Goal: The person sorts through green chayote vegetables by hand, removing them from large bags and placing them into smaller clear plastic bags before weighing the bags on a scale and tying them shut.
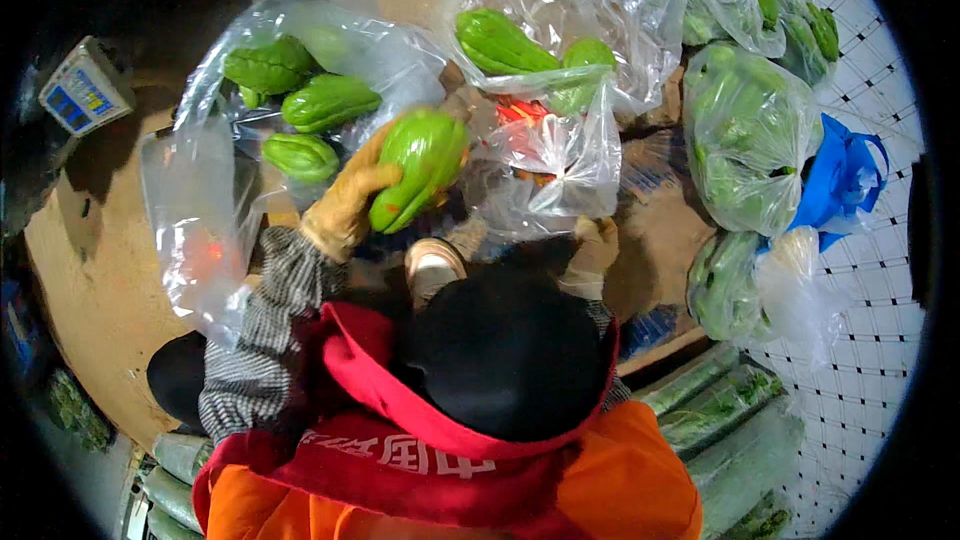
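My left hand (350, 195), in a tan work glove, is closed round a large green chayote (425, 160) held above the middle of the floor covering. Left of it, several chayotes (325, 103) lie in an open clear plastic bag (190, 210). My right hand (592, 255), gloved the same way, is at the lower edge of another clear plastic bag (590, 175); its fingers look closed on that edge, though they show only in part. Behind this bag's film are red pieces (525, 120) that I cannot name. Further chayotes (505, 43) lie at its far side.
Filled clear bags of green produce (745, 125) stand along the right, with a blue bag (845, 180) beside them. Wrapped green bundles (725, 405) lie at the lower right. A white and blue box (88, 90) stands far left on brown cardboard (95, 270). My shoe (435, 258) shows between my hands.
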Available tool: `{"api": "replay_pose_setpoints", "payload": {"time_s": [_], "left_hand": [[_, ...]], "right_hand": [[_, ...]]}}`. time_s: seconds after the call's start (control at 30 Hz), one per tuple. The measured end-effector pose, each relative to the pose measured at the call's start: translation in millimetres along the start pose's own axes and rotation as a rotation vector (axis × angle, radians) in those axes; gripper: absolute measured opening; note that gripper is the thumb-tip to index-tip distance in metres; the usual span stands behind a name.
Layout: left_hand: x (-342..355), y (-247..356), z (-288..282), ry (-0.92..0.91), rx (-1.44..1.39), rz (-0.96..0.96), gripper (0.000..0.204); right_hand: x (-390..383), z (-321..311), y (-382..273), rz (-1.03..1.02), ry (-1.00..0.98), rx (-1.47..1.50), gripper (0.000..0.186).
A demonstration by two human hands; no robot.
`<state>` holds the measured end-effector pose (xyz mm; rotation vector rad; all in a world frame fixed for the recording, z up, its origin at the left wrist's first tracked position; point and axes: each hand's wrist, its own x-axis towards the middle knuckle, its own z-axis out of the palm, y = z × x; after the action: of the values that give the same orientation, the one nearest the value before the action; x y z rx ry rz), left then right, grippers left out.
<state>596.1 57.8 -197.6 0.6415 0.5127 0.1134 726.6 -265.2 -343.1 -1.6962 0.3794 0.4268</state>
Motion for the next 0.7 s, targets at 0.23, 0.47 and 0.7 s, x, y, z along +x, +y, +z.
{"api": "replay_pose_setpoints", "payload": {"time_s": [0.23,0.47,0.7], "left_hand": [[37.9,-4.1,18.0,-0.096,-0.564,-0.043,0.067],[50.2,-13.6,21.9,-0.162,-0.581,-0.025,0.064],[40.8,-2.1,32.2,-0.143,-0.599,0.13,0.066]], "right_hand": [[-31.3,56.9,-149.5,-0.186,-0.263,0.514,0.028],[-53.7,101.9,-166.0,-0.553,-0.659,0.585,0.044],[-48.2,117.6,-176.2,-0.827,-0.68,0.175,0.03]]}}
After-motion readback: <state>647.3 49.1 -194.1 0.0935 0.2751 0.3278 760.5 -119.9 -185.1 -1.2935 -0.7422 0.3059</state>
